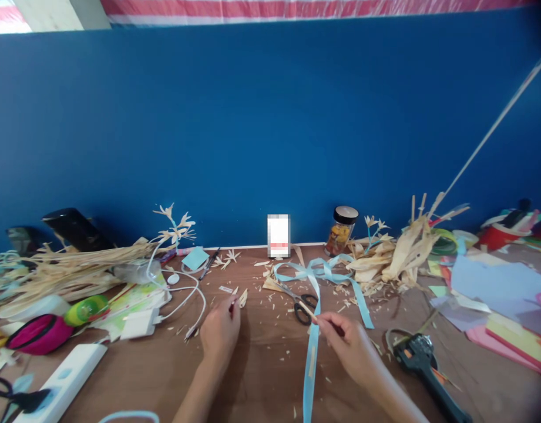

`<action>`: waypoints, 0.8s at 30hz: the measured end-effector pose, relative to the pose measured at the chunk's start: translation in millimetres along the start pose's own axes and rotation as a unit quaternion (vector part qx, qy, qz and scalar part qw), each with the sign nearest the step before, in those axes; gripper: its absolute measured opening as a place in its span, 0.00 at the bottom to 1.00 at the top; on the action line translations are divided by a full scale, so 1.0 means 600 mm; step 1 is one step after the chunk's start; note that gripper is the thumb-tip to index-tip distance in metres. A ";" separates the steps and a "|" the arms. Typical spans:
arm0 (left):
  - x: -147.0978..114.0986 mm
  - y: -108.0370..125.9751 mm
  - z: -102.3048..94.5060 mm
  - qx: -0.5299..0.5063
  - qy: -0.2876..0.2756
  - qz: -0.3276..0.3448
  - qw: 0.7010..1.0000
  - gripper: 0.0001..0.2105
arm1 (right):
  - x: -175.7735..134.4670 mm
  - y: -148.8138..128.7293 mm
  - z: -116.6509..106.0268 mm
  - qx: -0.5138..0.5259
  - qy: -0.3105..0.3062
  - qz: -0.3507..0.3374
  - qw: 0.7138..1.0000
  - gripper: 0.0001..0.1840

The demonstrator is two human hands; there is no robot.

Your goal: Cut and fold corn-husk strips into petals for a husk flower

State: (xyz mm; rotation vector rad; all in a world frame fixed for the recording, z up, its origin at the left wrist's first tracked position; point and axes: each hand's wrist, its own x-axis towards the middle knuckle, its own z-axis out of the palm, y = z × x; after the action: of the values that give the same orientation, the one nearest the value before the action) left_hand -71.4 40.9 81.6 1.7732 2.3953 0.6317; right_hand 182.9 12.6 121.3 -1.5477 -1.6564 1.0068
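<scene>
My left hand is closed in a pinch, with a small pale piece of dried corn husk at its fingertips. Between the thumb and fingers of my right hand is a thin pale strip of husk, pointing up and left. Under that strip lie black-handled scissors, their blades on a scrap of husk. A light blue ribbon runs beside my right fingers toward the front edge and loops at the back. Husk shavings are scattered around both hands.
Glue gun lies right, below coloured paper sheets. A lidded jar and husk bundle stand behind. Left are a power strip, white charger, pink pouch and husk flowers. A blue panel closes the back.
</scene>
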 end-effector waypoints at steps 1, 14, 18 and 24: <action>-0.008 0.011 0.004 -0.021 0.004 0.040 0.999 0.13 | 0.000 0.001 -0.003 0.002 0.002 0.003 1.000 0.17; -0.064 0.148 0.063 -0.036 -0.064 0.298 0.952 0.19 | -0.013 0.009 -0.022 0.034 0.009 0.007 0.999 0.18; -0.059 0.158 0.056 -0.072 -0.055 0.288 0.953 0.14 | -0.014 0.020 -0.028 0.041 0.017 0.008 0.999 0.18; -0.090 0.174 0.053 -0.130 -0.122 0.298 0.938 0.06 | -0.014 0.025 -0.035 0.039 0.034 0.002 0.999 0.19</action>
State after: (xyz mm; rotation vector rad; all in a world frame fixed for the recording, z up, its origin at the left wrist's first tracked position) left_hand 49.1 23.8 83.4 2.2884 1.5192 0.6863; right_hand 209.3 6.7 119.1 -1.5181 -1.5509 0.9981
